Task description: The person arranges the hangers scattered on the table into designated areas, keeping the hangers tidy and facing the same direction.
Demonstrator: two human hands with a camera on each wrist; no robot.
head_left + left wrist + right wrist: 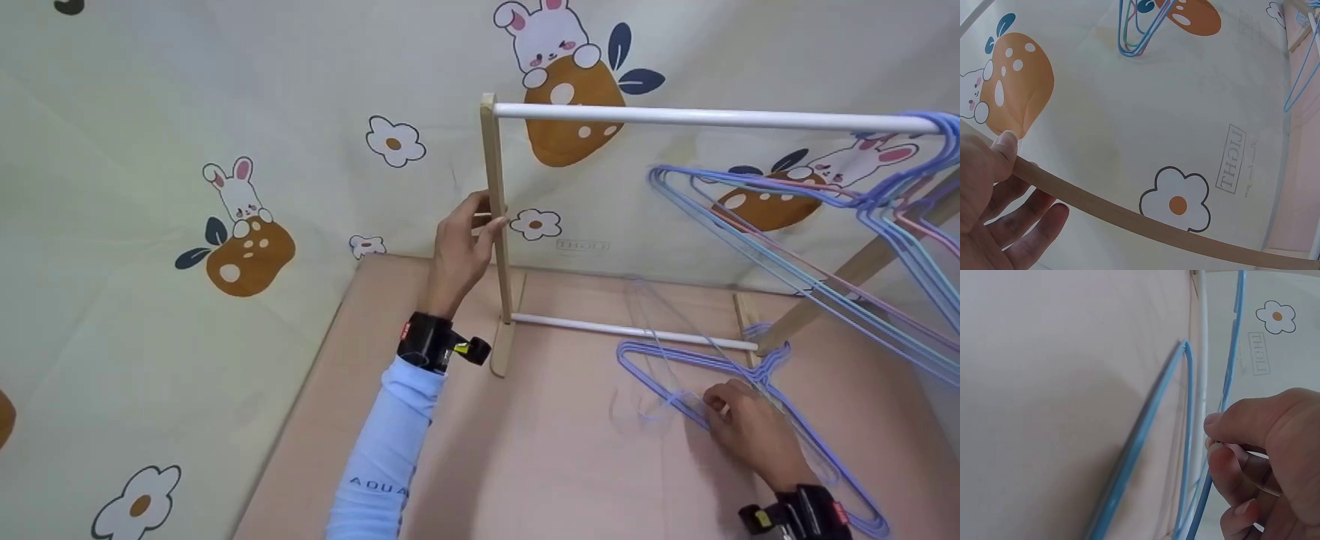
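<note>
My left hand holds the wooden upright of a clothes rack, thumb on one side and fingers behind it. The left wrist view shows that thumb and the fingers about the wooden bar. In the head view my right hand is low at the right, in front of other hangers. Its thumb and forefinger pinch the thin wire of a blue hanger, which is blurred in the head view. Blue-purple hangers lie on the pink surface beside and under this hand.
A white top rail carries several blue, pink and teal hangers at its right end. Between the rack's feet runs a white lower rail. Behind stands a cream wall covering with rabbit prints, meeting the pink surface.
</note>
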